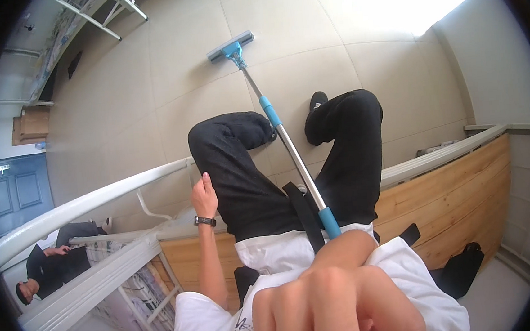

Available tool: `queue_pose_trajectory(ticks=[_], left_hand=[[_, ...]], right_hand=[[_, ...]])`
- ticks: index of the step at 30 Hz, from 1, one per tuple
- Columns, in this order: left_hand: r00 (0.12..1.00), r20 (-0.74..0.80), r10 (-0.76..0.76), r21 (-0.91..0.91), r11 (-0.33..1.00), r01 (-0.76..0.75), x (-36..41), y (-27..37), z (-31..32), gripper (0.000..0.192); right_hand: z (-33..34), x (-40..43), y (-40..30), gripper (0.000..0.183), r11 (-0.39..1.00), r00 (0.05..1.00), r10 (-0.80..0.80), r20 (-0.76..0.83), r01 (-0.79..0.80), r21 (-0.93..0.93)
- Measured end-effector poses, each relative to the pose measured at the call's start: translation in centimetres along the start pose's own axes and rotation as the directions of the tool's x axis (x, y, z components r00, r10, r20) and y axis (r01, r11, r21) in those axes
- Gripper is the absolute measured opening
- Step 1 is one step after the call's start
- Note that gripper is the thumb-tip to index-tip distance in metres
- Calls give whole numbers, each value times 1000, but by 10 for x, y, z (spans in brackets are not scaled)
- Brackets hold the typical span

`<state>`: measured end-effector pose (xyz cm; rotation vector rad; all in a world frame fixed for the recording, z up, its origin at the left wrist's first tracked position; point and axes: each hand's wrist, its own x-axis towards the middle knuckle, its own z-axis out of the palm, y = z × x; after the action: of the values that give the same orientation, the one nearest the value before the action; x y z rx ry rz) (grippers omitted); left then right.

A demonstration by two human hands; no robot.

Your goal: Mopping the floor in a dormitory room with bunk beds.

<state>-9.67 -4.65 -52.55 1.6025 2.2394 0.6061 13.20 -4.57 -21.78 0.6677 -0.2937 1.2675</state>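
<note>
A mop (pixel 291 149) with a steel pole and blue fittings leans between my knees; its narrow grey head (pixel 231 47) is on the tiled floor. The blue grip (pixel 329 222) at the pole's upper end lies against my right arm. Large and close to the camera, my right hand (pixel 332 305) is raised with bent fingers, and whatever lies beneath them is hidden. My left hand (pixel 204 198), with a dark watch (pixel 205 221) on its wrist, is beside my left thigh. Its thumb points up and its other fingers are curled, partly out of sight.
I sit on a wooden bed board (pixel 445 198) in a white metal frame. A white rail (pixel 95 200) runs to my left. Beyond it, a person in dark clothes (pixel 53 268) sits on another bed. Cardboard boxes (pixel 33 125) stand near a dark door (pixel 15 194); a white ladder (pixel 108 19) is farther off.
</note>
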Motion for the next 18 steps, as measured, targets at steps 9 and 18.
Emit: queue_pose_trajectory(ticks=[9, 18], left_hand=[[955, 287, 78, -258, 966, -1, -58, 32, -40, 44], [964, 150, 218, -72, 975, -210, -12, 74, -23, 33]], right_hand=[[1, -18, -12, 38, 990, 984, 117, -136, -127, -63], [-6, -7, -5, 5, 997, 999, 42, 19, -43, 66]])
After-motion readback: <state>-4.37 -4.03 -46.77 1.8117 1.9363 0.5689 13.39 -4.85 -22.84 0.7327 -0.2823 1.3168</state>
